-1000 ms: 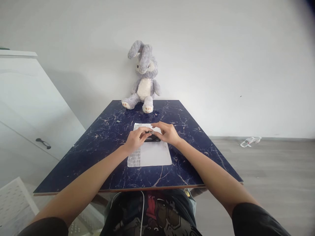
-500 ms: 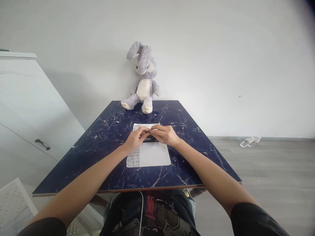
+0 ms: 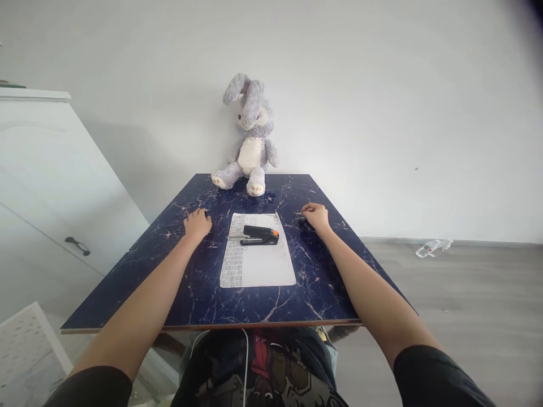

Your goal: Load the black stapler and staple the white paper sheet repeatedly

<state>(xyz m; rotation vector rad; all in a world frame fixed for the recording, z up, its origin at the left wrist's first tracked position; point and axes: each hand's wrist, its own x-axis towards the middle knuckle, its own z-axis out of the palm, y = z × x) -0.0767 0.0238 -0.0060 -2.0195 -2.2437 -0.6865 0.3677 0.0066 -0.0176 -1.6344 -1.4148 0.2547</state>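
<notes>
A black stapler (image 3: 265, 233) with an orange spot at its right end lies on a sheet of paper (image 3: 267, 265). Its silver staple rail (image 3: 238, 238) sticks out to the left past the black top. Left of the paper, my left hand (image 3: 198, 225) rests low over the table with its fingers curled; a small dark spot shows at the fingertips, too small to name. To the right of the paper, my right hand (image 3: 317, 216) is closed in a pinch, and what it holds, if anything, cannot be made out. Neither hand touches the stapler.
A grey plush rabbit (image 3: 251, 141) sits at the back of the dark blue marbled table (image 3: 254, 308), against the wall. On the left stands a white cabinet (image 3: 51, 169) with a dark handle. A clear plastic item (image 3: 432, 247) lies on the floor at the right.
My hands were together above the stapler, fingertips meeting. They have parted, the left to the left and the right to the right, uncovering the stapler.
</notes>
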